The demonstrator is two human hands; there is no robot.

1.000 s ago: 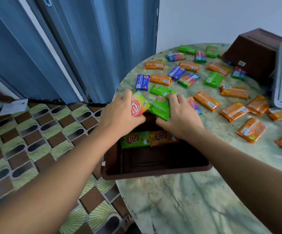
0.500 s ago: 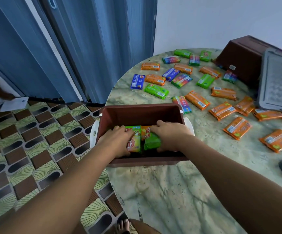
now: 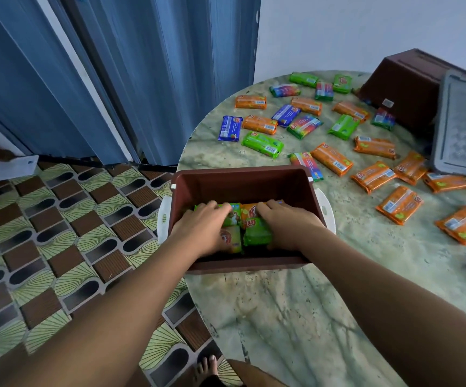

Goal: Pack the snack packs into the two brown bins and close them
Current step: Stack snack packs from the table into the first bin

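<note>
Loose packs point(image 3: 331, 159) behind, perhaps touching, bin point(image 3: 243, 181)

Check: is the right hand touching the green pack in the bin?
Touching. The head view shows the right hand resting on the green pack inside the brown bin.

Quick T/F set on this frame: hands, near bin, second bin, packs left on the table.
1. Both hands are inside the near brown bin. True: left hand and right hand rest on packs in it.
2. The near bin is already full. False: only its bottom holds packs.
3. The second brown bin stands upright. False: it lies tipped.
4. Many orange packs lie loose on the table. True.
5. A lid covers the near bin. False: it is open on top.
</note>
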